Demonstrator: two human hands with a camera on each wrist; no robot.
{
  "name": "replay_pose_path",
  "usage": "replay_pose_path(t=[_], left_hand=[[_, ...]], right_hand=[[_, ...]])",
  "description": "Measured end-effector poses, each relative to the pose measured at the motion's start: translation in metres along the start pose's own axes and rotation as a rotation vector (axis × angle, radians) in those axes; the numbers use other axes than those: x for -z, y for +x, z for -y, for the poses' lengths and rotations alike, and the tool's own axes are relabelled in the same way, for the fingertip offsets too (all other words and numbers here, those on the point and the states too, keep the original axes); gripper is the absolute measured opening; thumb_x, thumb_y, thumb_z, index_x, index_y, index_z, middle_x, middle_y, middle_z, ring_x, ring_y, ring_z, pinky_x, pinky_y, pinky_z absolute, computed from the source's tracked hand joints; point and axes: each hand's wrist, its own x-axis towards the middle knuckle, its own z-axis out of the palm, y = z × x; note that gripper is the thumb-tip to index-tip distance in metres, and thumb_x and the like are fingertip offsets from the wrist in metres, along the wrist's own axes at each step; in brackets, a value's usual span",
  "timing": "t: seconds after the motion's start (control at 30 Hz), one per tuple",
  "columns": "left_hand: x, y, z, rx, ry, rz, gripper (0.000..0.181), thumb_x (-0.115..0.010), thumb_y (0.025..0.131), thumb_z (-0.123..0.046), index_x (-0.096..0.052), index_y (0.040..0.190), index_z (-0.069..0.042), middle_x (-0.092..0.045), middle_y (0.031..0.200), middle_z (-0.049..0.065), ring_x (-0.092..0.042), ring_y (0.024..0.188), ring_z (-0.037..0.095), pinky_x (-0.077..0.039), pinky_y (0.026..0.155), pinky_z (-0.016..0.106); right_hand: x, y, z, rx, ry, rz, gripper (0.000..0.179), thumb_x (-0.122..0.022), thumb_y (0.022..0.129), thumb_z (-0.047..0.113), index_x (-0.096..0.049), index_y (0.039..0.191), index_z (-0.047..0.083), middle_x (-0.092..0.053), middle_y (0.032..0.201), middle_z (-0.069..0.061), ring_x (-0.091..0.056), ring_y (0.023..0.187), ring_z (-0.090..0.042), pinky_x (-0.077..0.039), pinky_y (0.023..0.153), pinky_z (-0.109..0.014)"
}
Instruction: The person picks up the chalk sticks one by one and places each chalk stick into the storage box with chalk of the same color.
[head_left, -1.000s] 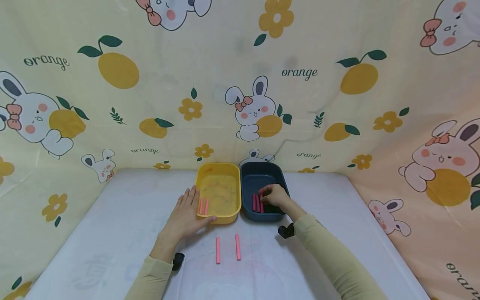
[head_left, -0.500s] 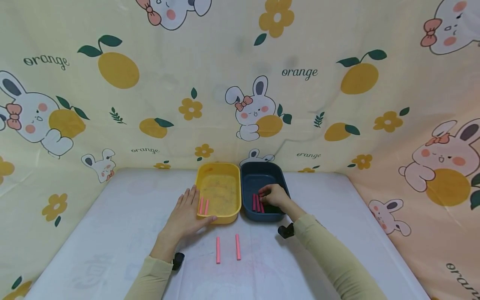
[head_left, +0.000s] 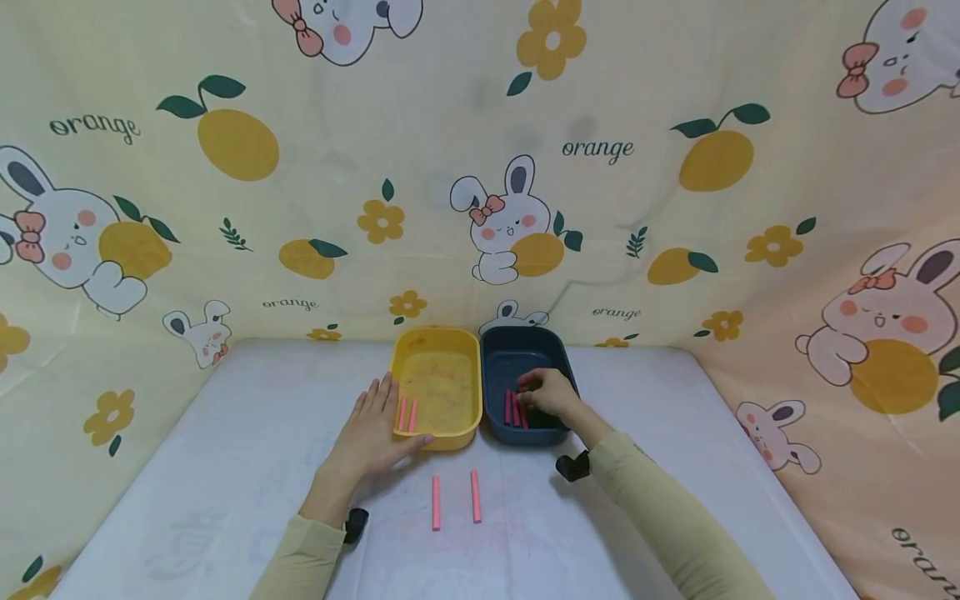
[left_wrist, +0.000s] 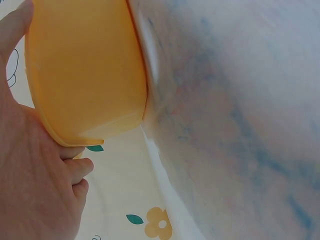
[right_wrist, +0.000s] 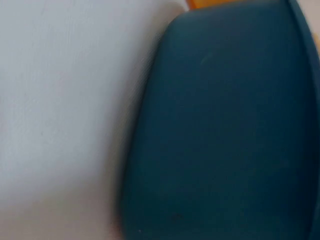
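Observation:
In the head view, my left hand [head_left: 367,437] rests against the near left corner of a yellow bin [head_left: 442,367]. Its fingers lie straight along the side, with the thumb over the front edge. Two light-pink chalk-like sticks [head_left: 402,412] lean inside that corner. My right hand [head_left: 553,393] reaches into a dark blue bin [head_left: 517,362], pinching the top of a deeper-pink chalk-like stick [head_left: 523,415] beside two similar ones [head_left: 507,408]. The right wrist view shows only the blue bin's outer wall [right_wrist: 215,125], not the fingers. The left wrist view shows the yellow wall [left_wrist: 85,70] beside that hand.
Two more light-pink sticks, a left one [head_left: 436,502] and a right one [head_left: 476,497], lie on the white table [head_left: 637,392] before the bins. Both bins stand side by side near the patterned cloth backdrop [head_left: 420,167]. Black wrist devices [head_left: 356,525] sit by both cuffs.
The head view has tilted very slightly. Both hands, the bins and the sticks stay where they were.

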Motion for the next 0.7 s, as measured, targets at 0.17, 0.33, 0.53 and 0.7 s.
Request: replay_pose_path(t=[0.17, 0.33, 0.53, 0.7], left_hand=[[-0.001, -0.001, 0.001, 0.004, 0.004, 0.001, 0.120, -0.061, 0.089, -0.075, -0.013, 0.163, 0.006, -0.007, 0.173, 0.022, -0.007, 0.160, 0.041, -0.010, 0.130, 0.053], [0.000, -0.001, 0.001, 0.009, 0.010, 0.011, 0.123, -0.059, 0.088, -0.079, -0.011, 0.164, 0.006, -0.006, 0.173, 0.021, -0.006, 0.160, 0.039, -0.009, 0.130, 0.053], [0.001, -0.002, 0.000, 0.000, -0.004, 0.004, 0.121, -0.061, 0.089, -0.076, -0.013, 0.163, 0.007, -0.007, 0.173, 0.023, -0.007, 0.160, 0.041, -0.009, 0.130, 0.054], [0.000, -0.001, 0.000, 0.006, -0.007, 0.013, 0.121, -0.061, 0.089, -0.076, -0.011, 0.163, 0.006, -0.005, 0.173, 0.022, -0.006, 0.160, 0.040, -0.008, 0.130, 0.053]], right_hand=[[0.001, -0.006, 0.004, 0.029, -0.006, -0.035, 0.034, -0.072, 0.095, 0.004, -0.067, 0.129, -0.002, -0.071, 0.122, -0.017, -0.070, 0.086, -0.018, -0.062, 0.080, -0.035], [0.000, -0.017, 0.013, 0.060, -0.013, -0.081, 0.037, -0.074, 0.096, 0.011, -0.067, 0.131, 0.001, -0.071, 0.125, -0.014, -0.073, 0.093, -0.021, -0.062, 0.085, -0.036], [-0.006, -0.034, 0.024, 0.096, -0.021, -0.146, 0.034, -0.076, 0.095, 0.016, -0.070, 0.128, 0.008, -0.072, 0.124, -0.008, -0.069, 0.104, -0.023, -0.060, 0.090, -0.040], [-0.011, -0.050, 0.032, 0.128, 0.038, -0.153, 0.032, -0.076, 0.096, 0.015, -0.070, 0.127, 0.011, -0.072, 0.121, -0.006, -0.068, 0.096, -0.021, -0.060, 0.079, -0.033]])
